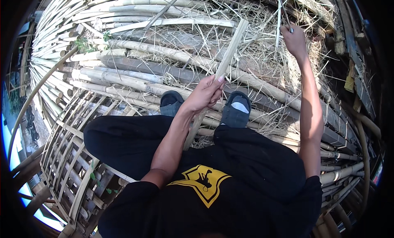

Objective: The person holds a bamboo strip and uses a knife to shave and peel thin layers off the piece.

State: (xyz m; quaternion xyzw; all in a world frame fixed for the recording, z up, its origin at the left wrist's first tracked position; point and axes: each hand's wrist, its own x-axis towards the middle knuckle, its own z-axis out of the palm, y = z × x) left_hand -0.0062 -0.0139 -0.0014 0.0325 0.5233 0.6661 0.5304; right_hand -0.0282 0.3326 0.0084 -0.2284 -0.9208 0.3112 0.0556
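My left hand [206, 91] is closed around a split bamboo slat [232, 47], gripping it near the middle. The slat slants from my lap, between my feet, up to the right. Farther out to the right, my right hand [294, 41] is closed on a slim dark knife-like tool [285, 12]. Only a thin upper part and a greyish end of it show; the rest is hidden in my fist. Beside that hand stands a thin pale bamboo strip [279, 18]. The tool and the slat are apart.
Bamboo poles [176, 53] lie under and in front of my sandalled feet [236, 109]. Pale shavings [262, 61] cover the poles ahead and to the right. A woven bamboo lattice [76, 152] is at my left. Weathered boards [355, 53] line the right side.
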